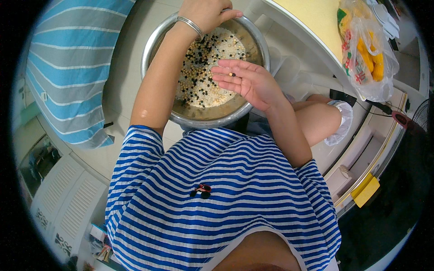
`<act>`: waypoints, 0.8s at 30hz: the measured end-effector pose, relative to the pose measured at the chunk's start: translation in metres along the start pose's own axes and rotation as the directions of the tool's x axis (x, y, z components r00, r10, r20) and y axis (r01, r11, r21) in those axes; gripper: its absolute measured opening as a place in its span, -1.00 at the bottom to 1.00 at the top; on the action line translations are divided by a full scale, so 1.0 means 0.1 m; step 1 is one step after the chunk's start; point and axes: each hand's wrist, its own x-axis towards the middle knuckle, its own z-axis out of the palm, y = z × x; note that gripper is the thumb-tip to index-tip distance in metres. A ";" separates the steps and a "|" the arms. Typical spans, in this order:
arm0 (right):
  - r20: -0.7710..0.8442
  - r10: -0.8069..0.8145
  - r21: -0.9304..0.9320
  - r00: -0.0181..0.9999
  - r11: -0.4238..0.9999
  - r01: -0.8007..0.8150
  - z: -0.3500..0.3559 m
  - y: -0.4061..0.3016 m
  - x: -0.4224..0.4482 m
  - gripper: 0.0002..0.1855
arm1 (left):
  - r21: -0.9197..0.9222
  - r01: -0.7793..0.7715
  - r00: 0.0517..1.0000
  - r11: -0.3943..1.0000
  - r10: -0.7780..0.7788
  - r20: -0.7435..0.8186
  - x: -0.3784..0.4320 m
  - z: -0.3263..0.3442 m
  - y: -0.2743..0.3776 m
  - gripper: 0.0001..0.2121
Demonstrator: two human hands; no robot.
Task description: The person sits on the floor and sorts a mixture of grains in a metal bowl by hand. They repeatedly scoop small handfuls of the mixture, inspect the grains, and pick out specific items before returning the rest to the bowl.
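Observation:
A wide metal bowl (262,44) holds pale grains (217,100) mixed with black and yellowish beans (203,50). My left hand (210,12), with a silver bangle at the wrist, grips the bowl's far rim; its thumb points right and some fingers are partly hidden. Over the right part of the bowl is my right hand (245,79), palm up with fingers extended. A pale bean and a black bean (233,75) lie on its fingers.
Blue and grey striped cloth (74,67) hangs at the left. At the upper right, a plastic bag (369,54) with yellow contents lies at the edge of a yellow-topped table (312,20). Clear plastic containers (288,67) stand right of the bowl. A pink-handled object (400,118) lies farther right.

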 end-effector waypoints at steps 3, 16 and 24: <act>-0.014 -0.050 -0.115 0.999 0.992 0.048 -0.02 0.05 0.02 -0.62 | -0.014 -0.005 1.000 1.000 0.005 0.000 0.00 0.00 -0.01 -0.58; -0.003 -0.315 -0.740 0.949 0.639 0.210 -0.04 0.25 0.05 -0.58 | -0.016 -0.003 1.000 1.000 0.003 0.015 -0.01 -0.02 0.00 -0.56; 0.082 -0.093 0.107 0.992 0.991 0.084 0.07 0.02 -0.03 -0.47 | 0.005 -0.011 1.000 1.000 0.011 -0.002 0.00 -0.01 0.00 -0.57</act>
